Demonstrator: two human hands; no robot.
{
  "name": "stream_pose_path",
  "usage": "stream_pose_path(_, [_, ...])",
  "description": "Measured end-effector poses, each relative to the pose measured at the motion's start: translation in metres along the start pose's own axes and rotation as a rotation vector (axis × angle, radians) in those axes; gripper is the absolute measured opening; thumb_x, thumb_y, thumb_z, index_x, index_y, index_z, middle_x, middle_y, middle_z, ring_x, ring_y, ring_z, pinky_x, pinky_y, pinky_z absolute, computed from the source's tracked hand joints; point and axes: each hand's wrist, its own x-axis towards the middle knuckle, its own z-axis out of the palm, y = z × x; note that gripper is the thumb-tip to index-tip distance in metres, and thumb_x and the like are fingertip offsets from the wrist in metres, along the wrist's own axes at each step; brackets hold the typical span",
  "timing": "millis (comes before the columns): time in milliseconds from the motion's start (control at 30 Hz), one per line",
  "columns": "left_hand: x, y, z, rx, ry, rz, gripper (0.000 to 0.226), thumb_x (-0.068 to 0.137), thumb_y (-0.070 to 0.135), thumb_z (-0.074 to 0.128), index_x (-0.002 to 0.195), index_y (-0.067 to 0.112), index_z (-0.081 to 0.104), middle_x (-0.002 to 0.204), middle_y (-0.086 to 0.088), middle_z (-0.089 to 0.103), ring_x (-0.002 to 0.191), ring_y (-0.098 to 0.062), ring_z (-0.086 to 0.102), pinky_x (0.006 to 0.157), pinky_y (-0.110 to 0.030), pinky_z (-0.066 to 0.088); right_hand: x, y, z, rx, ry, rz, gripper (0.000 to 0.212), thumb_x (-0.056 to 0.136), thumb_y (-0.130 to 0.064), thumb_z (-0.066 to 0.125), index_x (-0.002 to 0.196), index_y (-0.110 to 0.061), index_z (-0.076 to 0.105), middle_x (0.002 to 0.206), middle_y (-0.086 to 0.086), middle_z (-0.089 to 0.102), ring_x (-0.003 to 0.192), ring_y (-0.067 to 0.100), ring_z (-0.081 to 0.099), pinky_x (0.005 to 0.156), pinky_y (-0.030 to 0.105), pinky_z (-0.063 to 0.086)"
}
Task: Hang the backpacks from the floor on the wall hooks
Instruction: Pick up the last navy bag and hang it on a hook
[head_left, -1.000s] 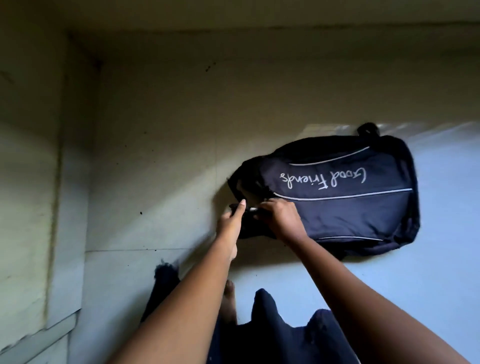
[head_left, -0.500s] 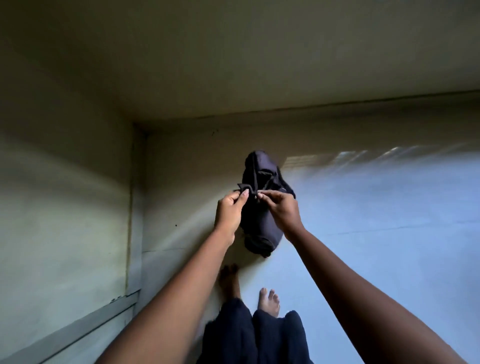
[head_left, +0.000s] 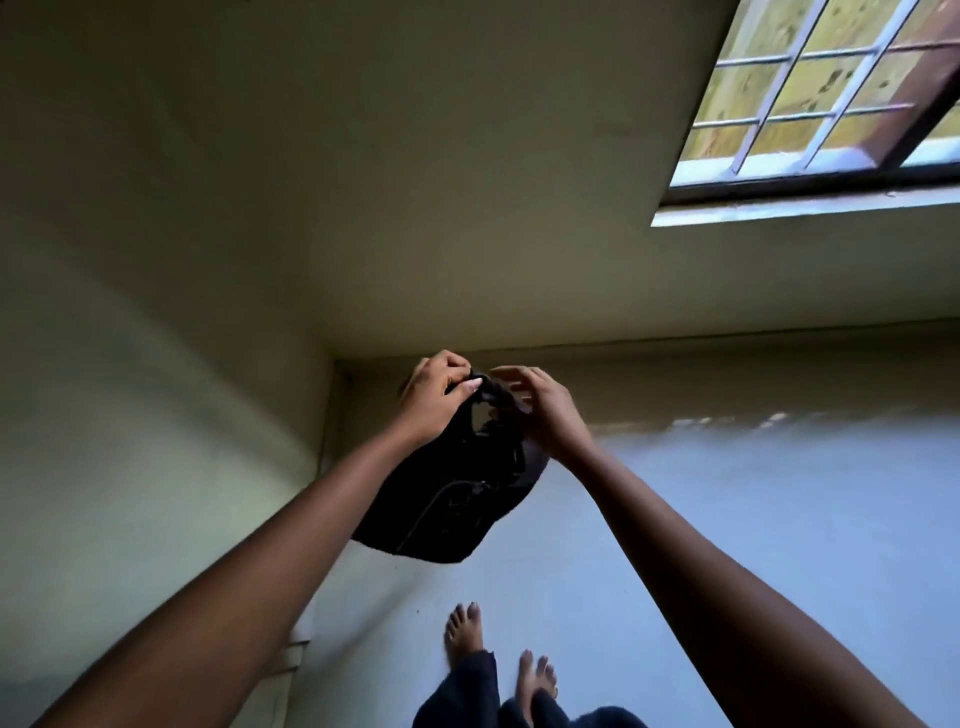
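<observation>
Your left hand (head_left: 434, 397) pinches the top loop (head_left: 485, 387) of the dark backpack (head_left: 457, 499), fingers curled tight around it. Your right hand (head_left: 537, 410) sits just beside it at the same loop, fingers loosely spread; whether it grips is unclear. The backpack hangs below both hands, off the floor (head_left: 727, 519). Beneath it stand your 2 bare feet (head_left: 465, 631). A barred window (head_left: 821, 88) lies up right of your hands.
</observation>
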Motion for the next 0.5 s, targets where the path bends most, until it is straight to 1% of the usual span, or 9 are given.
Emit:
stream_pose_path(67, [-0.001, 0.014, -0.016, 0.034, -0.034, 0.054, 0.026, 0.090, 0.020, 0.056, 0.103, 0.000, 0.066, 0.110, -0.013, 0.065, 0.109, -0.028, 0.054, 0.090, -0.027, 0.039, 0.003, -0.020, -0.010, -0.095, -0.072, -0.052, 0.036, 0.079, -0.022, 0.070, 0.112, -0.011, 0.064, 0.115, 0.014, 0.063, 0.104, 0.028, 0.060, 0.087, 0.032, 0.045])
stream_pose_path(133, [-0.004, 0.024, -0.032, 0.055, -0.039, 0.070, 0.027, 0.092, 0.022, 0.053, 0.105, 0.003, 0.067, 0.107, -0.018, 0.065, 0.107, -0.031, 0.056, 0.087, -0.027, 0.040, 0.003, -0.039, -0.023, -0.132, -0.099, -0.044, 0.013, 0.085, -0.023, 0.063, 0.091, -0.012, 0.068, 0.094, 0.016, 0.064, 0.087, 0.029, 0.058, 0.070, 0.030, 0.041])
stream_pose_path(167, [-0.005, 0.028, -0.039, 0.065, -0.024, 0.048, 0.028, 0.092, 0.025, 0.052, 0.106, 0.006, 0.067, 0.106, -0.020, 0.064, 0.105, -0.032, 0.057, 0.087, -0.029, 0.043, 0.002, -0.046, -0.030, -0.125, -0.109, -0.015, 0.013, 0.088, -0.023, 0.059, 0.083, -0.015, 0.067, 0.084, 0.012, 0.061, 0.080, 0.024, 0.054, 0.062, 0.030, 0.037])
stream_pose_path(233, [-0.008, 0.034, -0.052, 0.079, 0.021, 0.008, 0.034, 0.091, 0.033, 0.048, 0.107, 0.009, 0.066, 0.107, -0.023, 0.063, 0.106, -0.033, 0.058, 0.089, -0.035, 0.045, -0.001, -0.057, -0.046, -0.041, -0.128, 0.028, 0.018, 0.091, -0.020, 0.052, 0.089, -0.013, 0.068, 0.076, 0.004, 0.061, 0.072, 0.010, 0.056, 0.056, 0.021, 0.039])
stream_pose_path(267, [-0.008, 0.036, -0.057, 0.086, 0.029, -0.012, 0.037, 0.091, 0.034, 0.046, 0.110, 0.008, 0.064, 0.111, -0.023, 0.062, 0.109, -0.034, 0.057, 0.091, -0.036, 0.045, -0.002, -0.062, -0.053, 0.021, -0.142, 0.038, 0.019, 0.092, -0.019, 0.050, 0.092, -0.012, 0.068, 0.070, 0.003, 0.060, 0.062, 0.002, 0.059, 0.055, 0.016, 0.042])
stream_pose_path(300, [-0.009, 0.041, -0.061, 0.098, 0.032, -0.037, 0.038, 0.092, 0.032, 0.045, 0.117, 0.007, 0.061, 0.119, -0.023, 0.060, 0.115, -0.035, 0.055, 0.096, -0.037, 0.044, -0.004, -0.068, -0.061, 0.048, -0.146, 0.032, 0.019, 0.093, -0.017, 0.049, 0.092, -0.012, 0.067, 0.064, 0.000, 0.057, 0.047, -0.006, 0.056, 0.050, 0.010, 0.042])
stream_pose_path(333, [-0.012, 0.044, -0.063, 0.110, 0.020, -0.066, 0.038, 0.094, 0.027, 0.044, 0.124, 0.006, 0.056, 0.128, -0.023, 0.055, 0.122, -0.034, 0.051, 0.101, -0.036, 0.042, -0.005, -0.075, -0.066, 0.034, -0.153, 0.019, 0.019, 0.093, -0.016, 0.049, 0.093, -0.012, 0.067, 0.060, -0.003, 0.053, 0.037, -0.008, 0.051, 0.045, 0.005, 0.040])
stream_pose_path(400, [-0.017, 0.055, -0.063, 0.102, -0.046, -0.081, 0.044, 0.095, 0.019, 0.042, 0.138, 0.009, 0.041, 0.141, -0.021, 0.045, 0.129, -0.032, 0.044, 0.107, -0.036, 0.037, -0.005, -0.090, -0.075, -0.062, -0.159, -0.014, 0.018, 0.091, -0.016, 0.050, 0.092, -0.010, 0.067, 0.058, -0.006, 0.049, 0.033, -0.005, 0.049, 0.038, 0.004, 0.037])
stream_pose_path(500, [-0.028, 0.074, -0.056, 0.004, -0.150, -0.008, 0.059, 0.091, 0.011, 0.044, 0.146, 0.015, 0.023, 0.142, -0.017, 0.043, 0.129, -0.031, 0.044, 0.102, -0.032, 0.037, -0.003, -0.109, -0.081, -0.213, -0.159, -0.039, 0.026, 0.090, -0.020, 0.047, 0.095, -0.002, 0.066, 0.068, 0.003, 0.056, 0.040, 0.003, 0.050, 0.035, 0.008, 0.038])
